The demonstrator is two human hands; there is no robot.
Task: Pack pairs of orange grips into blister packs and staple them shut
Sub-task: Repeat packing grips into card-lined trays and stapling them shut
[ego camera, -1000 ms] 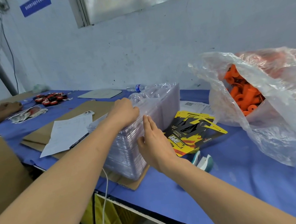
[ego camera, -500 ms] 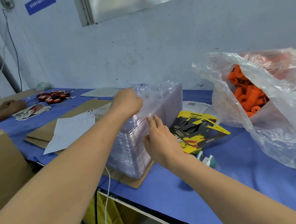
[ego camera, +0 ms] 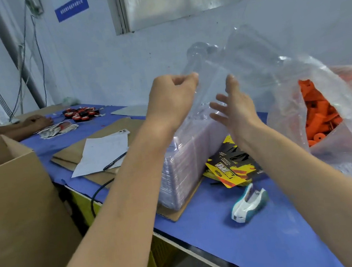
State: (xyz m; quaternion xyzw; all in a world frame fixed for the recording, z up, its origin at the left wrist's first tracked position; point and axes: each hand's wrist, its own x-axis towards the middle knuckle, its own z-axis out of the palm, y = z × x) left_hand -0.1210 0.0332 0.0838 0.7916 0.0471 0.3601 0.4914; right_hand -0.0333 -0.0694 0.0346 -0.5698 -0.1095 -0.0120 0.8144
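Above the stack of blister packs (ego camera: 181,172), your left hand (ego camera: 171,99) pinches one clear blister pack (ego camera: 239,61) by its edge. Your right hand (ego camera: 233,110) is beside it, fingers spread; contact unclear. Right of the stack: one stapler (ego camera: 249,205), yellow-black cards (ego camera: 233,166), one bag (ego camera: 287,104) of orange grips (ego camera: 318,116), too many to count.

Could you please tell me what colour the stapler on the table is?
The stapler is white and teal; head view shows it best.
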